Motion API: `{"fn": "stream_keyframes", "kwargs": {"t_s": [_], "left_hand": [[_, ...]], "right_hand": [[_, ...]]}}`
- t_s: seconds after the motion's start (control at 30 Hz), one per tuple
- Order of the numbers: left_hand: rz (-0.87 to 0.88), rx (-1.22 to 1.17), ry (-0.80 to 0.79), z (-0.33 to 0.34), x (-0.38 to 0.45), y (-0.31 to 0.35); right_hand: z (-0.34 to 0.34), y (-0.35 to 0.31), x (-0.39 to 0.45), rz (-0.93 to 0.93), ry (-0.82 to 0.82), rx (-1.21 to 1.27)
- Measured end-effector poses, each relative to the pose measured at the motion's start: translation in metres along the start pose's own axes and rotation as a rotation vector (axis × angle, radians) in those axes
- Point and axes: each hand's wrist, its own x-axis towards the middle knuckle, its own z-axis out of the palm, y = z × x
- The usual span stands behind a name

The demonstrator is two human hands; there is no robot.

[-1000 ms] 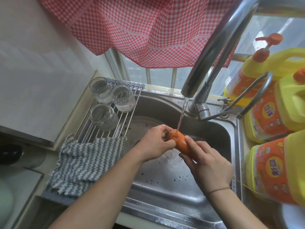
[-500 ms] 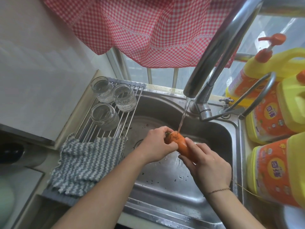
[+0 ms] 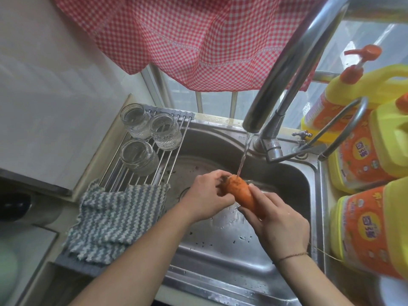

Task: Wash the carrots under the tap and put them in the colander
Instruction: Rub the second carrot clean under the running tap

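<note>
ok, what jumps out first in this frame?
The orange carrot at centre, held by both hands over the sink under the tap's thin stream. Then the red checked curtain across the top, and the yellow detergent jugs stacked at the right edge.

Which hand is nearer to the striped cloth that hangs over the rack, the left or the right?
Left. The left hand grips the carrot's top end, just right of the striped cloth. The right hand holds the carrot's lower end, farther right.
</note>
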Motion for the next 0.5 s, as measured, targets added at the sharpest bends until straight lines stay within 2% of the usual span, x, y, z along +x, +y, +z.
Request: {"fn": "stream_keyframes", "kwargs": {"t_s": [0.17,0.5], "left_hand": [[-0.029,-0.210,0.114,-0.0004,0.0015,0.0059],[-0.153,-0.609,0.053,0.0019,0.0006,0.0069]], "right_hand": [[0.0049,0.0020,-0.0019,-0.069,0.055,-0.037],[0.0075,0.0089,-0.0039,-0.027,0.079,0.089]]}}
